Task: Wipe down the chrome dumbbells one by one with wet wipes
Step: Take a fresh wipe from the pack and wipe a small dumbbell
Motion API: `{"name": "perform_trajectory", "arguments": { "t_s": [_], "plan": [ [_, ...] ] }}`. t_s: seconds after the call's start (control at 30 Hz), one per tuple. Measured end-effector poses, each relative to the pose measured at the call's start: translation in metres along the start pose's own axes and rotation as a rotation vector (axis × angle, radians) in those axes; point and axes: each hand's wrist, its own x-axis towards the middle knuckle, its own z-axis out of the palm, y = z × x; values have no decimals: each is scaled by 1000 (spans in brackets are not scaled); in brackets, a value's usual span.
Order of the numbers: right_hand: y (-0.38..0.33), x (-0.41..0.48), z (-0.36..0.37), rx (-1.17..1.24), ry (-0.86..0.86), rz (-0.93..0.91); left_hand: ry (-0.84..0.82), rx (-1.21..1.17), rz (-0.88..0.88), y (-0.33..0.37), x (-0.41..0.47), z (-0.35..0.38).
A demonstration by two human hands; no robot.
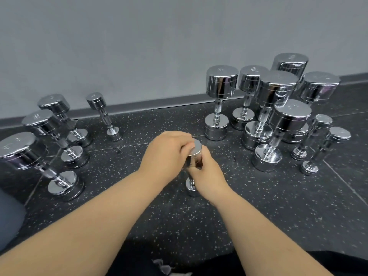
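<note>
Small chrome dumbbell [194,155] stands upright on speckled rubber floor [258,206]
Shiny cylindrical heads, long axis vertical; left hand [166,151] grips the top head, right hand [208,177] wraps the handle

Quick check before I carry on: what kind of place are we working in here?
Most likely a gym or fitness room. Chrome dumbbells of many sizes stand on end by a grey wall, the floor is speckled black matting, and the left hand and right hand hold one small dumbbell.
</note>
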Motion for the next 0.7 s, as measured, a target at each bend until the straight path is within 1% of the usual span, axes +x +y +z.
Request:
{"name": "perform_trajectory", "arguments": {
  "t_s": [0.03, 0.07, 0.1, 0.13, 0.17, 0.2, 0.27, 0.3, 0.37, 0.4, 0.43, 0.47, 0.5, 0.53, 0.6, 0.67, 0.7],
  "plan": [
    [0, 0, 0, -14, -10, -2, 29, 28, 57, -2, -5, 0],
    [2, 1, -1, -38, -15, -5, 12, 51, 129, 4, -10, -1],
    [3, 2, -2, -73, -19, -4, -43, 66, 217, 11, -13, -1],
    [3, 4, -3, -102, -23, 6, -124, 76, 246, 18, -10, 0],
    [3, 5, -3, -110, -18, 14, -181, 93, 228, 22, -2, 2],
    [4, 6, -4, -88, -7, 13, -200, 71, 141, 23, 8, 1],
    [4, 6, -4, -25, 0, 2, -119, 34, 10, 7, 14, -1],
    [4, 5, -4, -12, 1, -8, -56, 10, -3, -4, 7, -1],
    [5, 5, -5, -7, 2, -30, 67, 63, 84, -9, -17, -3],
    [7, 6, -6, -11, 6, -28, 99, 93, 140, -5, -22, -3],
    [7, 8, -6, -19, 10, -28, 84, 115, 218, -2, -22, -1],
    [7, 9, -5, -35, 11, -33, 28, 132, 268, 6, -17, 2],
    [6, 9, -4, -58, 3, -36, -21, 140, 288, 14, -9, 6],
    [6, 9, -4, -77, -5, -31, -72, 115, 234, 23, 2, 9],
    [6, 8, -3, -54, -6, -26, -114, 20, -4, 30, 20, 8],
    [8, 8, -3, -11, 16, -17, -62, -54, -168, 19, 20, 13],
    [8, 8, -3, -7, 21, -13, -46, -78, -194, 14, 12, 13]
  ]
}}
